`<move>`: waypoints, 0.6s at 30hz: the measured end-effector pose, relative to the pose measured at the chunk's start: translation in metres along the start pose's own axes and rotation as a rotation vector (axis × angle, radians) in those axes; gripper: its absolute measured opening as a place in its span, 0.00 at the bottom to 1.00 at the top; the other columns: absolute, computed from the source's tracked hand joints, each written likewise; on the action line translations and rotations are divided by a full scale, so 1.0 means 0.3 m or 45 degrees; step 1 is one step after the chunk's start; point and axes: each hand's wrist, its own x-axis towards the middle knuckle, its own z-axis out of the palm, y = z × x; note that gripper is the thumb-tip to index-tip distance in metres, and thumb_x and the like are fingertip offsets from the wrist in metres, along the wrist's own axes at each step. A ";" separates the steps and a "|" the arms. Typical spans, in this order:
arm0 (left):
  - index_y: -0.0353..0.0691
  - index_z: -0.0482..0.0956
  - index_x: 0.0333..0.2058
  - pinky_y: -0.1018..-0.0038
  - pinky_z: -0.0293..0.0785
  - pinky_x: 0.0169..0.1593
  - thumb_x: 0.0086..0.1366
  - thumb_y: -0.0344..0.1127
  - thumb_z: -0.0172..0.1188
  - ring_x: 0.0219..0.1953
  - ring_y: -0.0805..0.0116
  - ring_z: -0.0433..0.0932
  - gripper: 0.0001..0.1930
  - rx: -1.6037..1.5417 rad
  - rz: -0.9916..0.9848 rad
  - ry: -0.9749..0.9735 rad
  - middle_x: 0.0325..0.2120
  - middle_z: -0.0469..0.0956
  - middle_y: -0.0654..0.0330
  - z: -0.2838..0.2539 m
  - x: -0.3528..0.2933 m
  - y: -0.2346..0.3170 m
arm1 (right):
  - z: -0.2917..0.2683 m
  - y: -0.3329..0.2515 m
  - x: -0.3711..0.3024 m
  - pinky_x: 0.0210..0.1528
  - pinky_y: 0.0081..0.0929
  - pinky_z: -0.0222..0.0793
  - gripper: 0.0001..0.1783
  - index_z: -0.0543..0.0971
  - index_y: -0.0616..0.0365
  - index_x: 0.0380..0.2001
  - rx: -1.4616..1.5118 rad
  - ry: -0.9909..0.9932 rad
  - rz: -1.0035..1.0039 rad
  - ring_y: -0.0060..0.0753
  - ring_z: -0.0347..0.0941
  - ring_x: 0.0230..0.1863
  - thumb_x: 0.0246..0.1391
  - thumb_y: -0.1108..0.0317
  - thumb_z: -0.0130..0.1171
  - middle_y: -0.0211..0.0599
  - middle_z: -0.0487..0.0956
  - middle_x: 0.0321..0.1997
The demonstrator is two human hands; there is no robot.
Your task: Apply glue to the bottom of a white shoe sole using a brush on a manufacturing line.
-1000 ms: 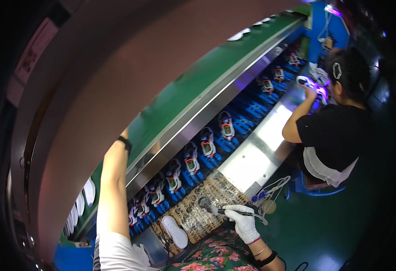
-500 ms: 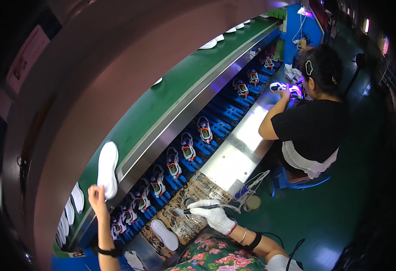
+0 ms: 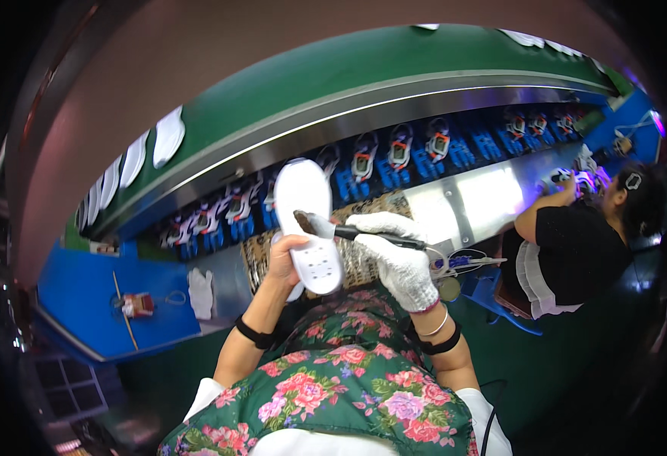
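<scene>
My bare left hand (image 3: 282,264) grips a white shoe sole (image 3: 303,186) by its edge, near the end with small holes. The sole is raised in front of my body. My right hand (image 3: 403,270), in a white knit glove, is closed around a black-handled brush (image 3: 345,232). A cable or tube trails from the handle's end. The pale bristles, dark at the tip, lie over the middle of the sole and appear to touch it. Behind my left hand, a bit of another white sole (image 3: 296,292) shows; most of it is hidden.
Shoe uppers (image 3: 399,148) stand in a row on blue racks (image 3: 430,171). Beyond runs a green belt (image 3: 272,91) carrying white soles (image 3: 168,137). The worktop has a stained covering (image 3: 383,207) and bare metal (image 3: 493,194). A co-worker (image 3: 576,243) sits at the right. A glove (image 3: 200,292) lies left.
My left hand has brought the sole from the green belt to in front of me. The brush in my right hand has come up to it. My view has turned.
</scene>
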 end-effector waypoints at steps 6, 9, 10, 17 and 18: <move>0.37 0.60 0.68 0.47 0.69 0.63 0.61 0.80 0.38 0.58 0.44 0.75 0.53 -0.757 -0.068 -0.183 0.59 0.72 0.45 0.034 -0.106 -0.083 | 0.082 0.019 -0.007 0.42 0.25 0.78 0.11 0.85 0.64 0.37 -0.496 -0.015 -0.109 0.25 0.82 0.39 0.47 0.78 0.70 0.39 0.86 0.38; 0.39 0.62 0.67 0.48 0.71 0.61 0.58 0.84 0.30 0.56 0.45 0.77 0.56 -0.635 -0.042 -0.094 0.58 0.74 0.46 0.106 -0.127 -0.072 | 0.091 0.025 -0.010 0.40 0.25 0.78 0.11 0.86 0.63 0.36 -0.658 -0.038 -0.312 0.29 0.82 0.36 0.45 0.77 0.71 0.40 0.86 0.37; 0.40 0.63 0.66 0.49 0.73 0.59 0.58 0.85 0.28 0.53 0.46 0.78 0.56 -0.559 -0.037 -0.064 0.56 0.75 0.46 0.106 -0.135 -0.076 | 0.104 0.009 -0.003 0.38 0.27 0.77 0.11 0.87 0.61 0.35 -0.869 -0.060 -0.528 0.34 0.83 0.35 0.44 0.77 0.71 0.42 0.86 0.36; 0.43 0.64 0.65 0.59 0.76 0.56 0.60 0.83 0.23 0.50 0.55 0.80 0.54 -0.240 0.064 -0.064 0.53 0.77 0.49 0.132 -0.172 -0.109 | 0.129 -0.004 0.003 0.44 0.35 0.76 0.19 0.84 0.60 0.44 -1.250 -0.202 -0.972 0.45 0.81 0.40 0.43 0.77 0.67 0.44 0.84 0.43; 0.43 0.63 0.66 0.59 0.74 0.59 0.61 0.83 0.23 0.54 0.55 0.78 0.53 -0.190 0.075 0.057 0.56 0.74 0.50 0.163 -0.178 -0.107 | 0.141 -0.002 -0.012 0.47 0.39 0.75 0.22 0.83 0.60 0.47 -1.314 -0.239 -1.005 0.47 0.79 0.44 0.43 0.76 0.65 0.45 0.83 0.46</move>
